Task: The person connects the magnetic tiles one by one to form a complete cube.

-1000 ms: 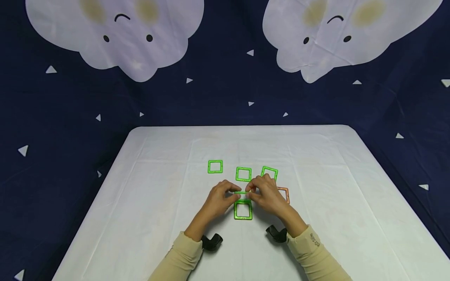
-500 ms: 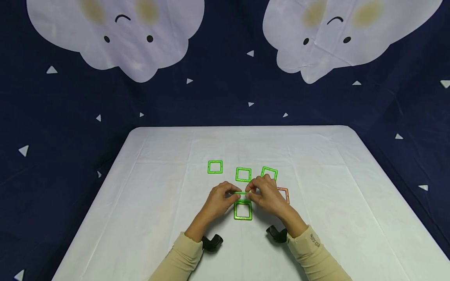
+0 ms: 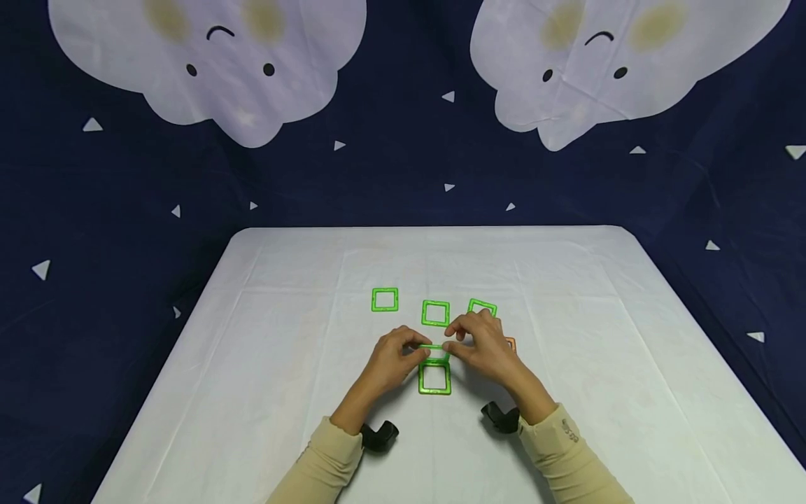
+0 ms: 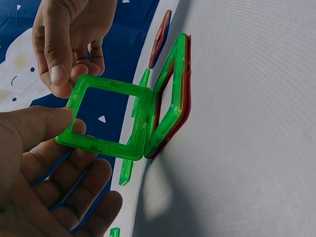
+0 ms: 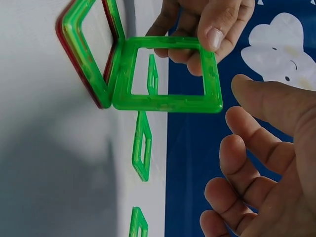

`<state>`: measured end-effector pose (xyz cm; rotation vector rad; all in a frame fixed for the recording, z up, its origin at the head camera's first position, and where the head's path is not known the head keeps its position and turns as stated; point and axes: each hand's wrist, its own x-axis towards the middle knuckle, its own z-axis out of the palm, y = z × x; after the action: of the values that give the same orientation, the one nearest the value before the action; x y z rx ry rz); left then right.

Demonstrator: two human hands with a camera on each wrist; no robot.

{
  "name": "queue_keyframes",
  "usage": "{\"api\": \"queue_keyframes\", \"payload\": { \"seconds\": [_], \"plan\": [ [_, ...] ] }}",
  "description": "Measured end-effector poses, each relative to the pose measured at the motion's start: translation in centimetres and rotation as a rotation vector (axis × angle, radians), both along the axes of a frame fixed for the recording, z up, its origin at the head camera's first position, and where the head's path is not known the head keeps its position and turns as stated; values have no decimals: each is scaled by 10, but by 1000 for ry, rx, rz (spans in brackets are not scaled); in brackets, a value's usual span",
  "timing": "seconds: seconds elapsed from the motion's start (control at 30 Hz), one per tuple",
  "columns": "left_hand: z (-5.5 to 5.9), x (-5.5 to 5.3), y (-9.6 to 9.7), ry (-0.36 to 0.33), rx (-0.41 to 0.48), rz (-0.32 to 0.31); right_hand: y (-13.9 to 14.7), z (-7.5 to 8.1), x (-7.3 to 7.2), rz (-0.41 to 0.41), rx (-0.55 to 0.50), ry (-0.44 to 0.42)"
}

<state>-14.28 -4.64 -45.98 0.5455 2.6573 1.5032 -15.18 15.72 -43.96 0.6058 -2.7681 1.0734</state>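
Note:
My left hand [image 3: 389, 358] pinches a green square magnetic tile [image 4: 101, 146] by one side between thumb and fingers. This tile, an open frame, stands up along the far edge of a second green tile [image 3: 435, 391], which lies on the table. Beneath the lying tile shows a red square tile [image 4: 187, 89] of the same size. My right hand [image 3: 481, 346] is beside the raised tile's right side, its fingers loosely bent and holding nothing. In the right wrist view, a small gap separates its thumb [image 5: 247, 89] from the raised tile's corner.
Beyond the hands lie a left green tile [image 3: 385, 309], a middle green tile [image 3: 435, 323] and a right green tile [image 3: 482, 304], the last partly covered by my right hand. An orange tile [image 3: 513, 344] shows behind that hand. The white table [image 3: 302, 280] meets a dark blue curtain [image 3: 403, 175].
My right hand has let go of the raised green tile and shifted slightly right, covering more of the orange tile. My left hand keeps its pinch and has barely moved.

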Motion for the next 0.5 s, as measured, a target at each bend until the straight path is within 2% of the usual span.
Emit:
{"api": "queue_keyframes", "payload": {
  "seconds": [0.2, 0.4, 0.5],
  "plan": [
    [0, 1, -1, -8, 1, 9, 5, 4, 1, -59, 3, -70],
    [0, 2, -2, 1, -11, 21, 10, 6, -1, -36, -13, -4],
    [0, 2, -3, -2, -14, 27, 13, 6, -3, -54, -14, 8]
  ]
}}
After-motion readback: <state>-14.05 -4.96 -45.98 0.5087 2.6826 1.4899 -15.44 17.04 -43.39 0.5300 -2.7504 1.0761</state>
